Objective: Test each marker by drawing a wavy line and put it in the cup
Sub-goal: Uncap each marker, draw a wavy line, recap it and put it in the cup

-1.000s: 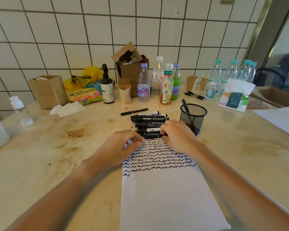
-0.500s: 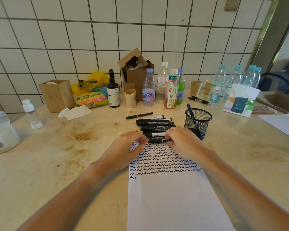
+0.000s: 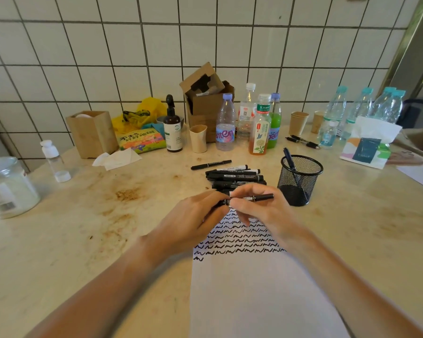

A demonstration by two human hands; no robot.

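Black marker (image 3: 252, 198): held level above the top edge of the paper, between both hands, its right end sticking out past the right hand toward the mesh cup.
Left hand (image 3: 195, 215): fingers curled round the left end of the marker, gripping it.
Right hand (image 3: 259, 211): thumb and fingers pinch the marker's middle, the knuckles toward the camera.
Paper sheet (image 3: 254, 289): white, lying on the table below the hands; its upper part carries rows of black wavy lines (image 3: 237, 242), the lowest row only a short squiggle at the left edge.
Marker pile (image 3: 235, 176): black markers lying side by side just beyond the hands, with one slimmer pen (image 3: 210, 165) apart at the far side.
Mesh cup (image 3: 300, 179): black wire, upright, just right of the pile; one dark pen (image 3: 288, 158) leans inside it.
Table (image 3: 108, 228): pale stone with brown stains to the left.
Back row: a brown pump bottle (image 3: 172, 129), a cardboard box (image 3: 205, 98), drink bottles (image 3: 259, 125) and a tissue pack (image 3: 366, 147) along the tiled wall.
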